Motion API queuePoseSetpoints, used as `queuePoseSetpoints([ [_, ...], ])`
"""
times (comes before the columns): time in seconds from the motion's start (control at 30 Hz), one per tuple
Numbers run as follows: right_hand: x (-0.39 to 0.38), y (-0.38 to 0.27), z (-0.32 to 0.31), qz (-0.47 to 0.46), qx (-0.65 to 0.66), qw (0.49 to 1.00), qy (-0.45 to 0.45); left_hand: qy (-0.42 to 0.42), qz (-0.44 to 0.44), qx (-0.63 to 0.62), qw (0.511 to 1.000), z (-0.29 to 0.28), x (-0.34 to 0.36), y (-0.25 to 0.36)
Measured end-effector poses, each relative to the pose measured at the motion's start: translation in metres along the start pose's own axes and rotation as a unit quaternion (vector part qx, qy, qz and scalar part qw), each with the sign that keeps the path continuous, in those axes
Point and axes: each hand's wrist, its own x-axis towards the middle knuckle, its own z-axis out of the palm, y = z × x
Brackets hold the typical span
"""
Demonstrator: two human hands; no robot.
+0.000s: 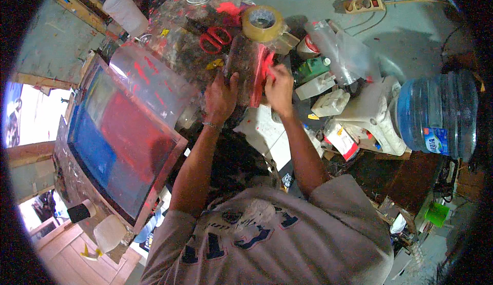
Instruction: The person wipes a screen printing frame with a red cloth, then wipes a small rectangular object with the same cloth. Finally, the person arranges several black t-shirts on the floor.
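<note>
Right hand (280, 87): your fingers are bunched at the sheet (245, 71), red right side; can't tell if they're clamped. Left hand (221, 99) at its lower-left edge, grip unclear. Sheet's upper centre of frame, between your hands: clear, glossy, red-smeared. Tape (248, 27) just above.

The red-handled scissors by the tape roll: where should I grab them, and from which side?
Probably by the red finger loops, coming from the near side, where the person's left hand is. The loops are wide and uncovered; the blades are hard to make out, so keep off that end.
</note>
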Motion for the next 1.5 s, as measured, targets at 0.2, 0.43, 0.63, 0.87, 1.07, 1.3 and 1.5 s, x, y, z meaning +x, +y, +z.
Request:
queuePoseSetpoints([
  [0.2,-0.078,0.0,-0.045,0.088,0.199,0.954,-0.205,0.011,0.019,-0.014,1.0,0.0,-0.001,0.003],
  [0.43,0.057,0.031,-0.041,0.198,0.232,0.952,-0.024,-0.004,-0.019,0.038,0.999,0.001,0.004,-0.001],
  [0.63,0.066,0.034,0.01,-0.038,-0.04,0.997,0.05,0.008,0.012,-0.028,1.0,-0.001,-0.001,0.005],
  [0.87,0.046,0.014,0.003,-0.039,0.015,0.999,0.012,0.049,0.056,0.018,0.997,0.014,0.004,-0.016],
  [1.07,-0.036,-0.03,-0.013,-0.032,0.039,0.999,-0.02,0.048,0.041,0.002,0.998,0.012,0.003,-0.008],
  [1.3,-0.077,-0.029,-0.05,0.014,0.178,0.978,-0.11,0.018,-0.006,0.054,0.998,0.008,0.005,-0.005],
  [1.5,0.039,0.0,-0.022,0.017,0.044,0.998,0.042,0.069,0.054,0.0,0.996,0.012,0.001,-0.005],
])
